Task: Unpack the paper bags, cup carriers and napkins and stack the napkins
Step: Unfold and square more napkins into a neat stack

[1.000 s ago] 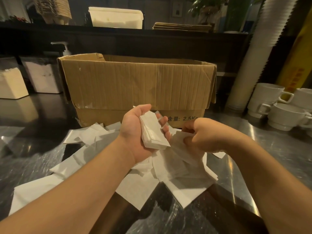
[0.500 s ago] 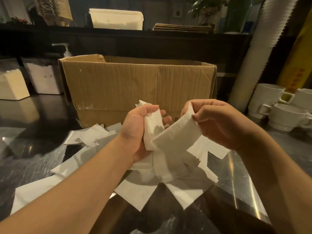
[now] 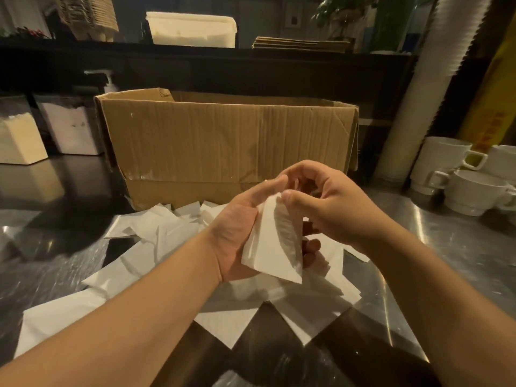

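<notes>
My left hand (image 3: 240,227) grips a small stack of white napkins (image 3: 275,247), held upright in front of me above the counter. My right hand (image 3: 326,199) pinches the top edge of that stack between thumb and curled fingers. Several loose white napkins (image 3: 156,263) lie scattered on the steel counter below and to the left. Behind them stands an open brown cardboard box (image 3: 223,143); its inside is hidden.
White mugs (image 3: 469,180) stand at the right beside a tall sleeve of white cups (image 3: 418,88). Two napkin holders (image 3: 19,138) sit at the far left. The back shelf carries a white tub (image 3: 192,29) and flat brown paper bags (image 3: 301,43).
My right hand lifted a napkin from the pile and brought it onto the stack in my left hand. Both hands have come together and the stack is thicker.
</notes>
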The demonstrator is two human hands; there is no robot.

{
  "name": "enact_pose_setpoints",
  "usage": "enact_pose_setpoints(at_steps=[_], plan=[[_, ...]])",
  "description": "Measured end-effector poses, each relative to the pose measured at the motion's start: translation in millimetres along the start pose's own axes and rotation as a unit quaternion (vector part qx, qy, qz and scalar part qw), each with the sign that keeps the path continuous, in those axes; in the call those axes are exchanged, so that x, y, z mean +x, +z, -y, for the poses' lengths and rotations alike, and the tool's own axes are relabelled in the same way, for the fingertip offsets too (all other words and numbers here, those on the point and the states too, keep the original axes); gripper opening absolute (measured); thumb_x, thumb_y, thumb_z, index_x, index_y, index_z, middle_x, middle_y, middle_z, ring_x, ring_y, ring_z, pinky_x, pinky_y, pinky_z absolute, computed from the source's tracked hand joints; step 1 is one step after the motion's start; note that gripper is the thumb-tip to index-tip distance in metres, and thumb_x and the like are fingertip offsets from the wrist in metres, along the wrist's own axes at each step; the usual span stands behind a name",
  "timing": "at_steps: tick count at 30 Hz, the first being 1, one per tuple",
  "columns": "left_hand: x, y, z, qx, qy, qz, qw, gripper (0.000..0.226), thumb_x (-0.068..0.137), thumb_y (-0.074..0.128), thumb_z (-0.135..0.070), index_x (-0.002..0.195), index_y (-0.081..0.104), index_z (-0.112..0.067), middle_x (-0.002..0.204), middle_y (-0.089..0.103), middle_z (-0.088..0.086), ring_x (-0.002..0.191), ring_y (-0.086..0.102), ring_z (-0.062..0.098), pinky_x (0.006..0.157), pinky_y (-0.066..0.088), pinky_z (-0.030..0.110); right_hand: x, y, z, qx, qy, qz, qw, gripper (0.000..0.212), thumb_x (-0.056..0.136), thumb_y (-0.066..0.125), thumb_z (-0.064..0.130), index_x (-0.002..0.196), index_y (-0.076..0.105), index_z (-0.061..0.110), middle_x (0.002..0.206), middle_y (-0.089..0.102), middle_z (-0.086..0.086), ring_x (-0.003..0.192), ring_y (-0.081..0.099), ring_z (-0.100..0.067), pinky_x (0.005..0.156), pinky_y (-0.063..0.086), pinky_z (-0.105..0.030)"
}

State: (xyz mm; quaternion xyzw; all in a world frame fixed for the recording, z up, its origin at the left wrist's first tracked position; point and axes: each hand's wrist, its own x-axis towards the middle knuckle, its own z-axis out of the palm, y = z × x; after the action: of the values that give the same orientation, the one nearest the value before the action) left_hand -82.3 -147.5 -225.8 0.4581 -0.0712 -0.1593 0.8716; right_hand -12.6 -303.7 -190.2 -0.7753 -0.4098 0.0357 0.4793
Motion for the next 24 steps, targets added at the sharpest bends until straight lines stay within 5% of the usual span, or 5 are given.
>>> enact_pose_setpoints(at_steps=[7, 11, 16, 19, 24], plan=[[0, -1, -1, -0.029, -0.018, -0.040, 0.999, 0.049, 0.093, 0.066, -0.050, 0.120, 0.068, -0.009, 0.107, 0.063, 0.016, 0.097, 0.060, 0.035, 0.091, 0.047, 0.049, 2, 4, -2, -0.040, 0.006, 0.005, 0.999, 0.012, 0.098, 0.064, 0.027, 0.106, 0.063, 0.035, 0.104, 0.065, 0.014, 0.094, 0.067, -0.010, 0.070, 0.060, -0.018], [-1, 3, -4, -0.064, 0.015, -0.101, 0.993, 0.046, 0.093, 0.059, -0.045, 0.091, 0.077, -0.003, 0.092, 0.066, 0.015, 0.080, 0.065, 0.030, 0.080, 0.053, 0.042, 0, -5, -1, -0.028, -0.015, 0.023, 0.999, 0.020, 0.087, 0.074, 0.042, 0.099, 0.061, 0.034, 0.105, 0.062, 0.012, 0.102, 0.064, -0.014, 0.084, 0.060, -0.031], [0, -3, -8, -0.145, 0.041, -0.134, 0.979, 0.060, 0.098, 0.053, -0.056, 0.123, 0.065, -0.002, 0.115, 0.059, 0.016, 0.111, 0.054, 0.030, 0.108, 0.043, 0.045, -5, -4, 4, -0.114, -0.074, 0.149, 0.980, 0.051, 0.059, 0.079, 0.072, 0.097, 0.060, 0.044, 0.117, 0.045, 0.025, 0.118, 0.045, -0.010, 0.099, 0.052, -0.039], [-1, -5, -9, -0.144, 0.040, -0.123, 0.981, 0.059, 0.098, 0.054, -0.052, 0.105, 0.073, 0.004, 0.099, 0.064, 0.018, 0.098, 0.058, 0.031, 0.107, 0.039, 0.045, -3, 1, 6, -0.183, -0.082, 0.131, 0.971, 0.040, 0.067, 0.074, 0.071, 0.092, 0.062, 0.041, 0.114, 0.041, 0.031, 0.117, 0.037, -0.005, 0.103, 0.047, -0.044], [-3, -2, -11, -0.125, 0.023, -0.134, 0.983, 0.045, 0.095, 0.057, -0.042, 0.108, 0.070, 0.000, 0.099, 0.062, 0.015, 0.095, 0.057, 0.029, 0.095, 0.046, 0.043, -4, 2, 8, -0.179, -0.083, 0.119, 0.973, 0.044, 0.058, 0.061, 0.078, 0.084, 0.064, 0.043, 0.111, 0.045, 0.031, 0.115, 0.039, -0.003, 0.100, 0.048, -0.041]])
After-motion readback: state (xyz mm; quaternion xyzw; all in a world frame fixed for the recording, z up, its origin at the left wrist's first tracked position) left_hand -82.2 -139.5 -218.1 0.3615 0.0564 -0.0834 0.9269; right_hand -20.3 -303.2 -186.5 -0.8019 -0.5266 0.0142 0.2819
